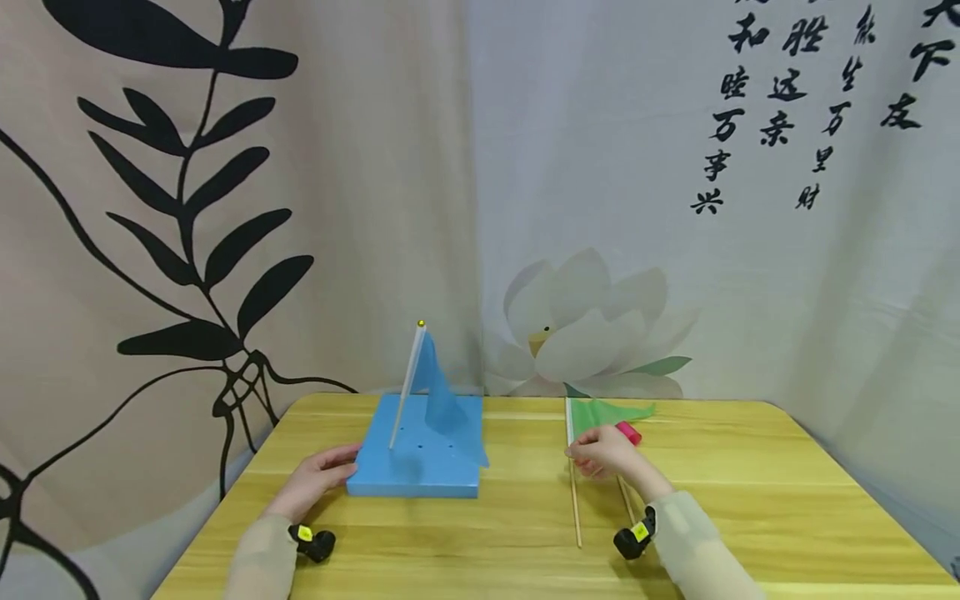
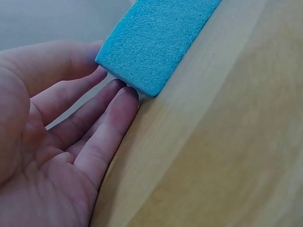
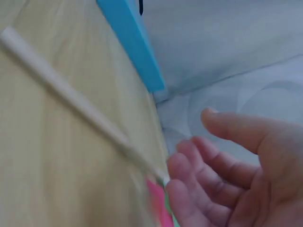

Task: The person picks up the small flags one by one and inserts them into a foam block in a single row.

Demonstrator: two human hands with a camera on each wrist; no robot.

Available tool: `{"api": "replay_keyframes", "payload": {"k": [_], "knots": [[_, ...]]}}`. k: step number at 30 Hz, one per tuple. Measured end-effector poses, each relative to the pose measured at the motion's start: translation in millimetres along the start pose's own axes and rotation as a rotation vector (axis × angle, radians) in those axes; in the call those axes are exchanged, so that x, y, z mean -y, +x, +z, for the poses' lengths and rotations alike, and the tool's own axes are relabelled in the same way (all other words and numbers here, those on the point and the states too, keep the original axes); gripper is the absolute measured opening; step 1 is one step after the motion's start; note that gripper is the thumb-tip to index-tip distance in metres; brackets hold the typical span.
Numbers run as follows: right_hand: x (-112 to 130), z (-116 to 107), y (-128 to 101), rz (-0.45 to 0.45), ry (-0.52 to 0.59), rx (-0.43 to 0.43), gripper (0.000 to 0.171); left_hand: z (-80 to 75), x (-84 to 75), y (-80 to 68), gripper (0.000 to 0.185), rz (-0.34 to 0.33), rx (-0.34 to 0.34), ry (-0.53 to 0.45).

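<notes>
On the table stands a blue foam block point(image 1: 412, 483) with small holes in its top. A blue flag point(image 1: 438, 392) on a white stick with a gold tip stands tilted in it. My left hand point(image 1: 318, 479) touches the block's left side; in the left wrist view its fingertips point(image 2: 124, 101) rest against the block's end. My right hand point(image 1: 611, 454) is over a green flag point(image 1: 600, 412) lying on the table. In the right wrist view, thumb and fingers are apart with nothing between them. A pink-red flag point(image 1: 628, 432) lies partly hidden behind this hand.
The wooden table point(image 1: 525, 550) ends at a printed curtain point(image 1: 390, 208) with black leaves, a lotus and writing. Two thin wooden sticks, one of them the green flag's stick point(image 1: 576, 508), point toward the table's near side. Both wrists wear black cameras.
</notes>
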State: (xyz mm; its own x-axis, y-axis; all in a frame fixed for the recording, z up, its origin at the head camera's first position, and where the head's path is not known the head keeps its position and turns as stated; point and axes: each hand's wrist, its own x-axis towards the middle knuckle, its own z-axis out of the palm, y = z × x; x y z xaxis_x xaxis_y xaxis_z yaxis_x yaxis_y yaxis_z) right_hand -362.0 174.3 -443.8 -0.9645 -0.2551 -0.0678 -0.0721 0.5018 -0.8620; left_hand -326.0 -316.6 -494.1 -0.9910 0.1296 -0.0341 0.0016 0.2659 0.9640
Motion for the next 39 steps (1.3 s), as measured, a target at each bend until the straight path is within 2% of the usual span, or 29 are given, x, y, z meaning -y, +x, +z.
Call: {"api": "replay_keyframes", "payload": {"k": [6, 11, 19, 30, 36, 39], "knots": [[-13, 5, -4, 0.091, -0.020, -0.003, 0.019, -0.7, -2.4, -1.2, 0.057, -0.004, -0.005, -0.013], [-18, 13, -1, 0.144, -0.026, -0.065, 0.021, -0.2, -1.6, -1.9, 0.056, -0.004, -0.010, -0.020], [-22, 20, 6, 0.134, -0.085, -0.099, 0.031, 1.0, 1.0, -3.3, 0.059, -0.015, -0.024, -0.016], [-23, 19, 7, 0.117, -0.120, -0.115, 0.027, 1.5, 0.2, 3.4, 0.059, -0.012, -0.019, -0.008], [-22, 18, 6, 0.126, -0.100, -0.151, 0.025, 2.6, -0.2, 3.3, 0.058, -0.010, -0.021, -0.009], [-23, 15, 5, 0.116, -0.025, -0.140, 0.021, 2.7, -0.1, 3.2, 0.057, -0.018, -0.031, -0.009]]}}
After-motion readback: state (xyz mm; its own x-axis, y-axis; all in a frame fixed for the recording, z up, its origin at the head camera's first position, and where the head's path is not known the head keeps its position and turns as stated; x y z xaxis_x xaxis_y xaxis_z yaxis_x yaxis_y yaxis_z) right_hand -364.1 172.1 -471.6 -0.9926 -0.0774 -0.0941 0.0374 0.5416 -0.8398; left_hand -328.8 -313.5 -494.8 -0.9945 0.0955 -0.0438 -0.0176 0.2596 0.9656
